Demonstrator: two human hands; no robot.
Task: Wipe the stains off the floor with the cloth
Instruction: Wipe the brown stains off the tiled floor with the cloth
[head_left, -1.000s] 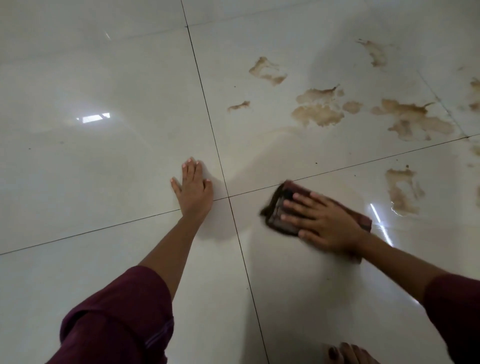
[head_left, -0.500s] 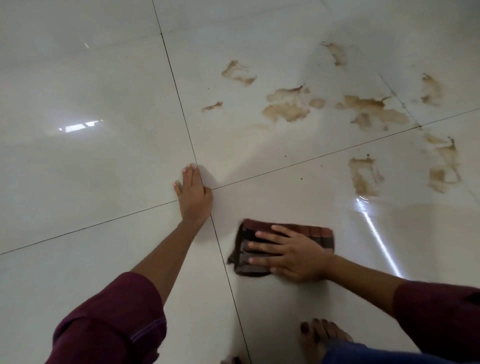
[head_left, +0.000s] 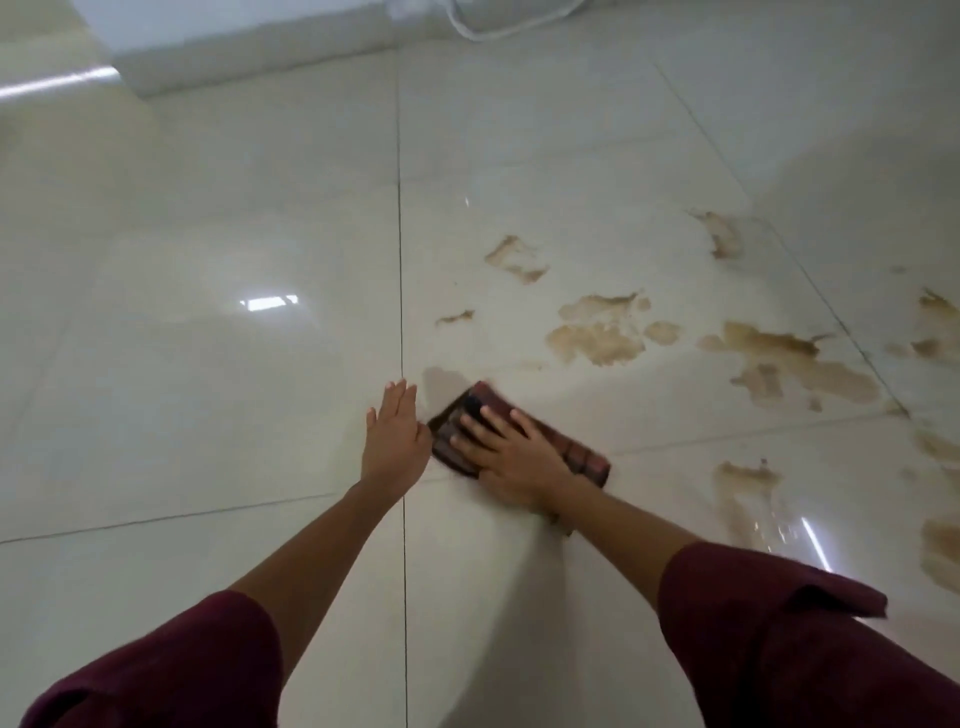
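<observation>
A folded dark red checked cloth (head_left: 582, 453) lies flat on the glossy cream floor tiles (head_left: 208, 364). My right hand (head_left: 511, 457) presses down on it with fingers spread, covering its middle. My left hand (head_left: 395, 436) rests flat on the floor just left of the cloth, fingers together, holding nothing. Brown stains spread over the tiles beyond and to the right: a big patch (head_left: 597, 338), a smaller one (head_left: 517, 260), a long one (head_left: 800, 364) and more by the right edge (head_left: 743, 493).
A white wall base or furniture edge (head_left: 249, 57) runs along the far left. A white cable (head_left: 498, 26) lies on the floor at the top. Dark grout lines (head_left: 400, 234) cross the tiles. My dark red sleeves fill the bottom corners.
My right hand has pushed the cloth forward and left, up against my left hand. The view has tilted up, showing the far wall base and cable; the foot is out of view.
</observation>
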